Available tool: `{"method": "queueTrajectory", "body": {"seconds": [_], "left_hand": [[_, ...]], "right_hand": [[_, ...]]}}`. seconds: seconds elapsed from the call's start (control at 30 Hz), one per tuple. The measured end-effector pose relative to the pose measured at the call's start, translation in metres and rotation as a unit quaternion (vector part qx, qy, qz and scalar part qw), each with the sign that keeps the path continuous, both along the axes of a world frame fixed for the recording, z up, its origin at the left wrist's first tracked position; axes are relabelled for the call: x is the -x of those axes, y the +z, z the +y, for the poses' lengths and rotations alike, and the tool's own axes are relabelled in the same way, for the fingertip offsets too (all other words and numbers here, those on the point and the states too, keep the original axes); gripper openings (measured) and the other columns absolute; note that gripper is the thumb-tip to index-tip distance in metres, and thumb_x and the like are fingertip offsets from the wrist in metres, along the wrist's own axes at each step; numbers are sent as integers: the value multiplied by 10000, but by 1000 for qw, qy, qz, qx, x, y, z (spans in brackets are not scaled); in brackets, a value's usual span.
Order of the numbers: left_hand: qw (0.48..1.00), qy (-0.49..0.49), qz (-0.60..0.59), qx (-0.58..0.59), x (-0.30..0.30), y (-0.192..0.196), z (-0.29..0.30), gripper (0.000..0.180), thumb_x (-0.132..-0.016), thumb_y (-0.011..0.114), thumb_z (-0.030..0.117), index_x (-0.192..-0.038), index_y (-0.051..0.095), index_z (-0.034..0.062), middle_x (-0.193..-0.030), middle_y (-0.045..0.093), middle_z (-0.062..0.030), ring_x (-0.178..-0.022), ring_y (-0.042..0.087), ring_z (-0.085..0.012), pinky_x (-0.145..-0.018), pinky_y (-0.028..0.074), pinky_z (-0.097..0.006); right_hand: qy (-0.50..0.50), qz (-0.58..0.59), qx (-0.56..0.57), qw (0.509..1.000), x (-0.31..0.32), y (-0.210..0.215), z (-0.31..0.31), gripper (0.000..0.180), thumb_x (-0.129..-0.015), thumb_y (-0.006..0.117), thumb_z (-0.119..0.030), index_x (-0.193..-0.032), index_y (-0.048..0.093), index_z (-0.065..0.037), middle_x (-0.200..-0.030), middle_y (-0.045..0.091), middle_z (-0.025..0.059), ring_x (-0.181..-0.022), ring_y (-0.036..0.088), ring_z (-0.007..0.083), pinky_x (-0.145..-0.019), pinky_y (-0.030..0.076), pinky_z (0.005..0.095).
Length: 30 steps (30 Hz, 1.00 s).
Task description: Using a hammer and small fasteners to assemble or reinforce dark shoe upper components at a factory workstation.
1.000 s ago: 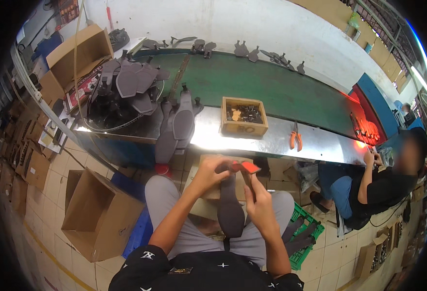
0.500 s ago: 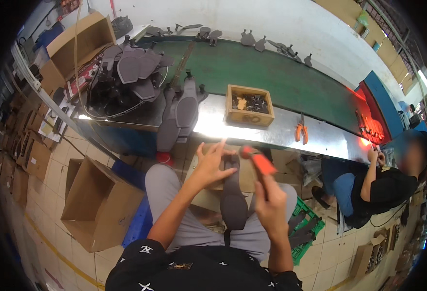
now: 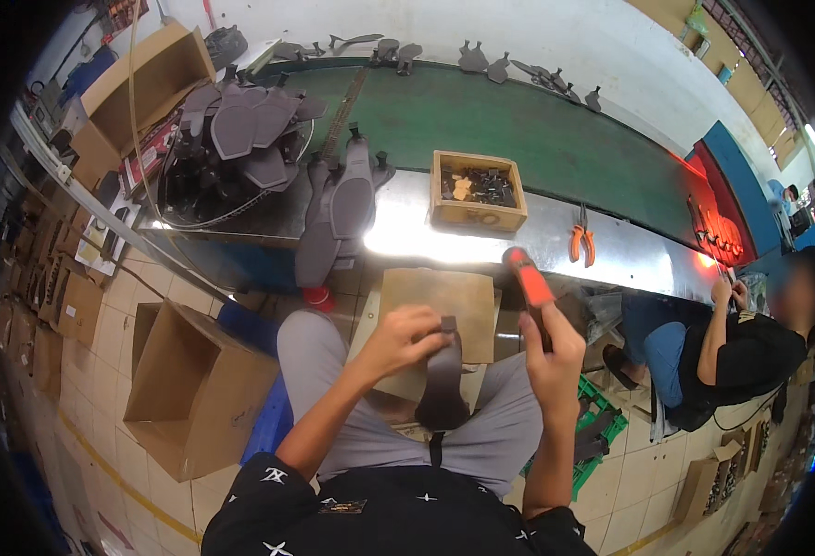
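Observation:
A dark grey sole-shaped piece [image 3: 443, 371] stands tilted between my knees, its narrow end with a small black tip uppermost. My left hand [image 3: 400, 345] is closed at that narrow end, thumb and fingers pinching it from the left. My right hand [image 3: 553, 361] grips the dark handle of a hammer with a red-orange head [image 3: 530, 278], raised to the right of the piece. A tan board [image 3: 407, 289] lies across my lap beyond the piece.
On the metal-edged bench stand a wooden box [image 3: 477, 221] of small black parts, orange-handled pliers [image 3: 582, 243] and a pile of grey pieces [image 3: 250, 134]. A cardboard carton [image 3: 194, 389] is at left, a green crate [image 3: 602, 426] at right. Another person [image 3: 741, 347] sits on the right.
My left hand has gone from spread over the board to pinching the piece's narrow end, which has come nearer me and tilted up. The hammer has moved right and away from the piece.

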<state>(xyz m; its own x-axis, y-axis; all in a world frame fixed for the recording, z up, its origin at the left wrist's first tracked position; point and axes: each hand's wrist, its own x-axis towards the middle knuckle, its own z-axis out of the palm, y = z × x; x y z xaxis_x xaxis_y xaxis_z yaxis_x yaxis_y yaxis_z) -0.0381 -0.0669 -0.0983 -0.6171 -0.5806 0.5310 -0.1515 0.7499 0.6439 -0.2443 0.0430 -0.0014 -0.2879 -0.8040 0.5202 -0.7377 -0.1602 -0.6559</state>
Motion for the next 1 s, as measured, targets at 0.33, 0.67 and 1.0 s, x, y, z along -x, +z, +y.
{"method": "queueTrajectory", "body": {"seconds": [0.33,0.67,1.0], "left_hand": [[907,-119,43,-402,-37,105,74,238,-917,683,147,-782,639,-43,-705,551,-63,-658,550,-144,-601,411,-298],[862,-217,45,-455,-19,101,72,241,-951,646,157,-825,657,-48,-747,505,-55,-718,530,-127,-654,410,-287],[878,-146,30,-455,-36,97,75,233,-939,615,182,-1011,744,2,-871,616,-61,-873,572,-155,-784,429,-285]], "right_hand": [[145,209,-179,950,-17,-46,-4,447,-834,708,-81,-1275,634,-94,-1142,642,137,-1018,628,305,-824,493,374],[42,91,-70,992,68,-24,-46,227,-892,622,-138,-1093,659,-38,-1061,682,141,-967,629,349,-855,481,411],[-375,247,-181,875,243,-164,-170,467,-894,624,-435,-1083,618,-8,-1182,557,245,-1103,533,405,-856,486,505]]}}
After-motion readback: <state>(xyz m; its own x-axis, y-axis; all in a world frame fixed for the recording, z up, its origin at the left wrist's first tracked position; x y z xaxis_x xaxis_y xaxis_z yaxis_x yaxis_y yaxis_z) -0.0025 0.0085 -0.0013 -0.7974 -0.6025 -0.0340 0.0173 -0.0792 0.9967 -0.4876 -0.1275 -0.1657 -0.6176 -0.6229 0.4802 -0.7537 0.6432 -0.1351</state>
